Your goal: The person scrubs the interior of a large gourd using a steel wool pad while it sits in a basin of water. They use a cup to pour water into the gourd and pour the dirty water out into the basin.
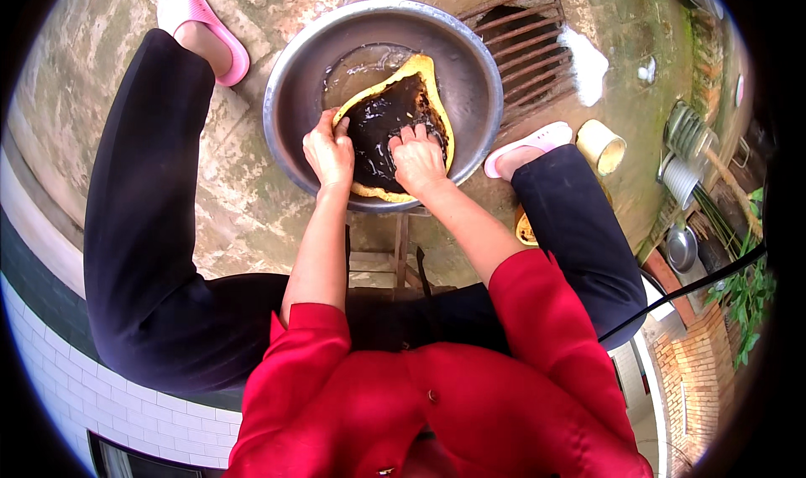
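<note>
In a wide metal basin (281,100) lies a hollow, pointed thing with a thick yellow rim (426,68) and a dark, wet, shiny inside; its exact kind I cannot make out. My left hand (330,152) grips its left edge, thumb over the rim and fingers outside. My right hand (417,160) is down inside the hollow, its fingers curled against the dark surface. Whatever those fingers may hold is hidden. Shallow water (348,73) shows in the basin beyond the yellow rim. Brown patches mark the inner wall near the upper right.
Under the basin stands a wooden stool (401,247). A rusty floor grate (525,54) with white foam (583,65) lies to the right. A pale yellow container (601,147) rests by my right foot. Farther right are a metal bowl (681,248) and green plants (743,297).
</note>
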`<state>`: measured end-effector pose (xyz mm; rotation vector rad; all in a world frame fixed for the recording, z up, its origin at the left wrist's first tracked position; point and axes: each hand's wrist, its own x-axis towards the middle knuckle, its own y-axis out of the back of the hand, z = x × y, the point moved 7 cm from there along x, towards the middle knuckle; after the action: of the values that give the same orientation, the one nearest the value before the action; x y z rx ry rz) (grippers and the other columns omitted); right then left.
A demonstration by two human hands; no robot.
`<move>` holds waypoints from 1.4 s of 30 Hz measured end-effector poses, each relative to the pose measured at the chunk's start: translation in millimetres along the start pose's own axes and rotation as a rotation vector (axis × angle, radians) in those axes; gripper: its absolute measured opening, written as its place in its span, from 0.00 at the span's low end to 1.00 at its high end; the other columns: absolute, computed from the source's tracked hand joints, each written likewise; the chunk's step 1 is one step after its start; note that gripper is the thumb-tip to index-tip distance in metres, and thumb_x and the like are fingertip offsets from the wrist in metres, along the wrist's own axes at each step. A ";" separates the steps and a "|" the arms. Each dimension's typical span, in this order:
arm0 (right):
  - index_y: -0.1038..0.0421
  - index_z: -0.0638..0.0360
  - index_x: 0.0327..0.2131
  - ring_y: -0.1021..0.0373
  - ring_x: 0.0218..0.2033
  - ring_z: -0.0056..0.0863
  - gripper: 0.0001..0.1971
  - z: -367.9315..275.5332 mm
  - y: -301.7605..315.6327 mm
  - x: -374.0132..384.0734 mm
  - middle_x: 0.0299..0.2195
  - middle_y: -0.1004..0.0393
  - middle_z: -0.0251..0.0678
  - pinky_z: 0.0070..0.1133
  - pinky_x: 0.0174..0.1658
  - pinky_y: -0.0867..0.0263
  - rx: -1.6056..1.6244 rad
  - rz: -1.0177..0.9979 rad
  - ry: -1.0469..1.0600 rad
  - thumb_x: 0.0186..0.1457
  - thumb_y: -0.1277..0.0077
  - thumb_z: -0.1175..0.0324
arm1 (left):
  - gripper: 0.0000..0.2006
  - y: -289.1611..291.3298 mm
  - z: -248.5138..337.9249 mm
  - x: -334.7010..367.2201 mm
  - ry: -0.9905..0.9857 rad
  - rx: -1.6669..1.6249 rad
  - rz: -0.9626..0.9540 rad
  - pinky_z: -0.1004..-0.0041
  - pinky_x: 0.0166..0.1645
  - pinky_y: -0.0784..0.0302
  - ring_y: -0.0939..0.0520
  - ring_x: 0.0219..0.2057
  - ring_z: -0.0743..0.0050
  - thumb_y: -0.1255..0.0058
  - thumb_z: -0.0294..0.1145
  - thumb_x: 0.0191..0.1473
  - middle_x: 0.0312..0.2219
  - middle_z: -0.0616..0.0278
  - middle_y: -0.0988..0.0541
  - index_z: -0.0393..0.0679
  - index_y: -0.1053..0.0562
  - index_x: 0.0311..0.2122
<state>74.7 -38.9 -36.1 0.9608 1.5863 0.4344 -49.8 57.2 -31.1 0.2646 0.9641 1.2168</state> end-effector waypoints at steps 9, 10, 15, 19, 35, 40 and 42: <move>0.28 0.58 0.25 0.33 0.29 0.22 0.06 10.1 -30.9 -24.8 0.25 0.27 0.30 0.24 0.29 0.36 1.201 -0.606 -0.613 0.41 0.55 0.75 | 0.09 -6.1 0.9 6.8 0.014 0.062 -0.086 0.61 0.38 0.27 0.20 0.32 0.46 0.44 0.28 0.45 0.25 0.47 0.22 0.44 0.23 0.35; 0.28 0.58 0.25 0.33 0.29 0.22 0.06 18.0 -27.5 -25.7 0.24 0.27 0.30 0.25 0.29 0.35 1.241 -0.521 -0.646 0.41 0.54 0.75 | 0.09 -9.4 4.4 8.0 0.016 0.067 -0.111 0.61 0.38 0.27 0.20 0.32 0.47 0.44 0.29 0.45 0.26 0.47 0.21 0.44 0.23 0.35; 0.27 0.59 0.30 0.31 0.29 0.26 0.09 56.3 -8.4 -35.1 0.24 0.26 0.34 0.25 0.33 0.34 1.197 -0.192 -0.695 0.41 0.49 0.70 | 0.12 -15.0 -0.3 15.7 0.078 0.108 -0.236 0.61 0.44 0.27 0.20 0.38 0.50 0.42 0.34 0.46 0.32 0.48 0.20 0.44 0.23 0.38; 0.27 0.59 0.33 0.28 0.31 0.34 0.12 62.1 28.1 -47.3 0.27 0.25 0.43 0.28 0.36 0.34 0.927 0.044 -0.573 0.41 0.47 0.67 | 0.15 -16.8 -13.0 13.4 0.163 0.126 -0.336 0.63 0.47 0.28 0.21 0.42 0.53 0.42 0.34 0.45 0.35 0.48 0.21 0.41 0.24 0.40; 0.27 0.58 0.40 0.28 0.41 0.45 0.19 27.4 61.5 -92.0 0.35 0.24 0.50 0.34 0.44 0.33 0.912 0.163 -0.657 0.44 0.45 0.60 | 0.05 30.0 141.3 -19.3 -0.663 0.864 -0.115 0.66 0.32 0.21 0.18 0.25 0.56 0.52 0.23 0.42 0.22 0.49 0.22 0.35 0.28 0.27; 0.28 0.58 0.41 0.28 0.40 0.45 0.19 -4.5 69.7 -95.4 0.36 0.25 0.50 0.35 0.44 0.32 0.968 0.200 -0.548 0.44 0.43 0.63 | 0.04 36.6 195.3 -37.7 -0.920 1.121 -0.064 0.69 0.32 0.21 0.18 0.26 0.58 0.51 0.25 0.43 0.21 0.52 0.22 0.38 0.25 0.23; 0.28 0.56 0.42 0.29 0.41 0.46 0.19 -12.1 70.4 -97.1 0.38 0.27 0.51 0.35 0.44 0.32 0.977 0.176 -0.517 0.44 0.44 0.64 | 0.06 33.1 213.8 -45.9 -1.007 1.208 -0.037 0.70 0.31 0.21 0.18 0.26 0.60 0.51 0.27 0.45 0.20 0.54 0.22 0.40 0.24 0.21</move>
<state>86.4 -69.5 79.9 1.7766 1.1978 -0.5171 85.6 94.9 139.6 1.6169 0.6531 0.1943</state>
